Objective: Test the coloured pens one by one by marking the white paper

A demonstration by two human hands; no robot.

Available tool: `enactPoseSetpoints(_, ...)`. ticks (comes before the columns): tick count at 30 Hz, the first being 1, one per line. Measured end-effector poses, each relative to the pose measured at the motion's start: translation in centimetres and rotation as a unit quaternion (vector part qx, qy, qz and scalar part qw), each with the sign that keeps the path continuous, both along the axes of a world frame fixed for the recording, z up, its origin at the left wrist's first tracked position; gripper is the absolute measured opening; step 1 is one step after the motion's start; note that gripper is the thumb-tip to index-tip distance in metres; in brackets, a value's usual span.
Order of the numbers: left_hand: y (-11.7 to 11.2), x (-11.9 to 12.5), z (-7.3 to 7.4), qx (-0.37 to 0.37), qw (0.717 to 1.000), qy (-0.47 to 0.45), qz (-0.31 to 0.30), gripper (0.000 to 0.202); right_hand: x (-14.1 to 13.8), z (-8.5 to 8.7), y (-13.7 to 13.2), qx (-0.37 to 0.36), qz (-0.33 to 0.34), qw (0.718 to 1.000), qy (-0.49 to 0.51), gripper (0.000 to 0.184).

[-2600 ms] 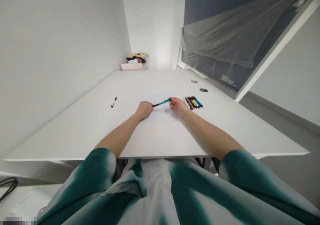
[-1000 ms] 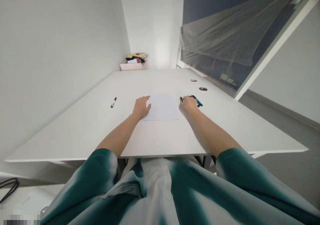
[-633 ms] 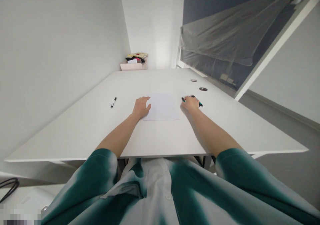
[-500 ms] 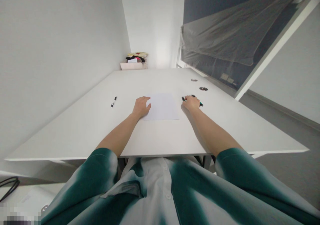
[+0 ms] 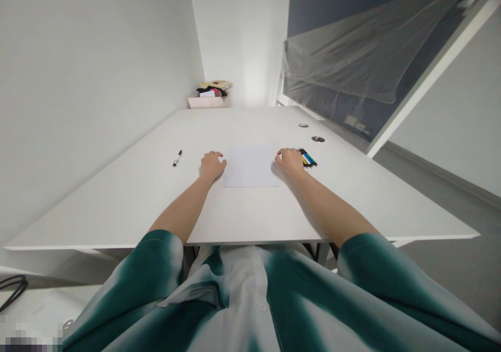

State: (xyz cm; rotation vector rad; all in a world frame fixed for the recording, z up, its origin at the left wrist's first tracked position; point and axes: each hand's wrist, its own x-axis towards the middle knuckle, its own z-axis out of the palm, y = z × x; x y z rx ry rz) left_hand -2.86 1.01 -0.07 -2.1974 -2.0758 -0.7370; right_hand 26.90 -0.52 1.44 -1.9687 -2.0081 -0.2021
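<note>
A white sheet of paper lies flat between my two hands. My left hand rests on the table just left of the sheet, thumb and fingers apart and nothing held. Close to the sheet's right edge is my right hand, its fingers loosely curved and apart; no object shows in them. Several coloured markers, among them yellow, green and blue, lie side by side just right of that hand, which partly hides them. A black-and-white pen lies alone farther left.
The white table stretches away from me, with a wall along its left. Two round grommets sit near its right edge. At the far end stands a pale box with cloth on it. A plastic-draped dark panel stands on the right.
My right hand has shifted left from over the markers to the sheet's right edge, uncovering them. My left hand has drawn a little left, off the sheet's left edge.
</note>
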Motion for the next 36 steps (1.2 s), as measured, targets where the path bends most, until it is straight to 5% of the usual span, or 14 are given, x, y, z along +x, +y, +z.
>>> enactPoseSetpoints(7, 0.8, -5.3, 1.3, 0.003, 0.983, -0.068, 0.171, 0.034, -1.7, 0.0, -0.7, -0.015, 0.064, 0.998, -0.022, 0.034)
enactPoseSetpoints(13, 0.8, -10.2, 0.6, -0.004, 0.964, -0.074, 0.256, 0.044, -1.8, -0.1, -0.7, -0.023, 0.066, 0.997, -0.014, 0.033)
enactPoseSetpoints(20, 1.4, -10.9, 0.5, -0.107, 0.966, -0.059, 0.229, 0.039, -1.8, -0.2, -0.6, -0.011, 0.073, 0.997, -0.008, 0.034)
enactPoseSetpoints(25, 1.2, -10.8, 0.9, -0.095, 0.96, -0.067, 0.255, 0.027, -1.8, -0.2, -0.7, -0.013, 0.076, 0.997, 0.002, 0.033)
enactPoseSetpoints(29, 1.2, -10.7, 1.0, -0.093, 0.961, -0.071, 0.25, 0.04, -1.8, -0.2, -0.8, -0.018, 0.079, 0.997, 0.006, 0.032)
enactPoseSetpoints(33, 1.4, -8.8, 0.7, -0.07, 0.984, -0.019, 0.165, 0.056, -1.9, -0.2, -0.7, -0.028, 0.085, 0.996, 0.015, 0.032)
enactPoseSetpoints(36, 1.4, -5.7, 0.5, -0.06, 0.996, 0.047, 0.043, 0.046, -2.3, -0.1, -0.8, -0.032, 0.098, 0.995, 0.017, 0.032)
